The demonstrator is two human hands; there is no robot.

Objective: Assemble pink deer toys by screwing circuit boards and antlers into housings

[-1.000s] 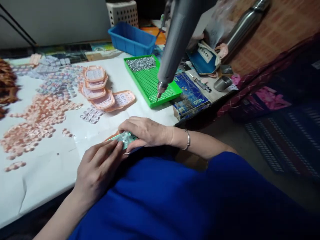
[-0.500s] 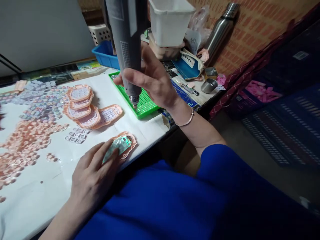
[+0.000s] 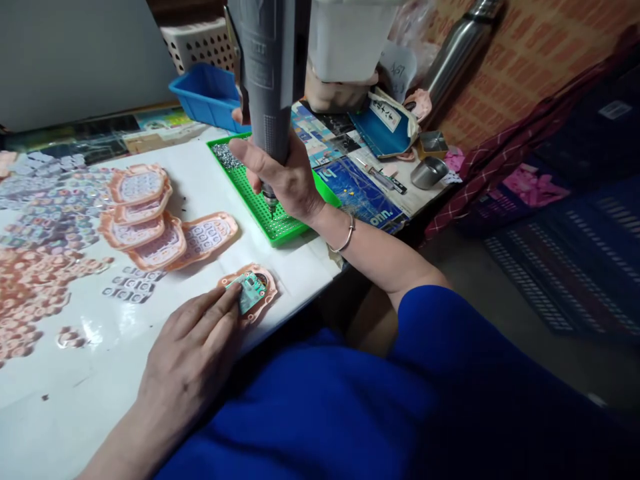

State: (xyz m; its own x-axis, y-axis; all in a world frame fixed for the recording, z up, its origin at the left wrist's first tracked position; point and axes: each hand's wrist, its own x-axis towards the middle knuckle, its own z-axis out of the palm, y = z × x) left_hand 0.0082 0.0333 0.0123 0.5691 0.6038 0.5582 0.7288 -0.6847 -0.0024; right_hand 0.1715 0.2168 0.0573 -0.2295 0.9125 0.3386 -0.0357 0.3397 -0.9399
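My right hand [image 3: 290,177] is wrapped round a grey electric screwdriver [image 3: 270,80], held upright with its bit pointing down. The bit is over the near end of a green perforated tray [image 3: 285,237]; whether it touches the tray I cannot tell. Small metal screws [image 3: 226,157] lie at the tray's far end. My left hand [image 3: 190,353] grips a pink plastic shell [image 3: 270,300] near the table's front edge, fingers on the green circuit board [image 3: 251,293] inside it. The hand covers the shell's near left part.
Stacked pink shells with keypads [image 3: 145,220] lie left of the tray, beside loose grey keypads [image 3: 133,285] and heaps of small pink pieces [image 3: 30,293]. Behind stand a blue bin [image 3: 200,100] and white container [image 3: 345,47]. A metal cup [image 3: 429,173] and steel bottle [image 3: 457,53] are right.
The view has shifted, so the table things sit further left. The screwdriver's bit stays over the tray's near end. My left fingers have drawn back, baring more of the shell's left edge.
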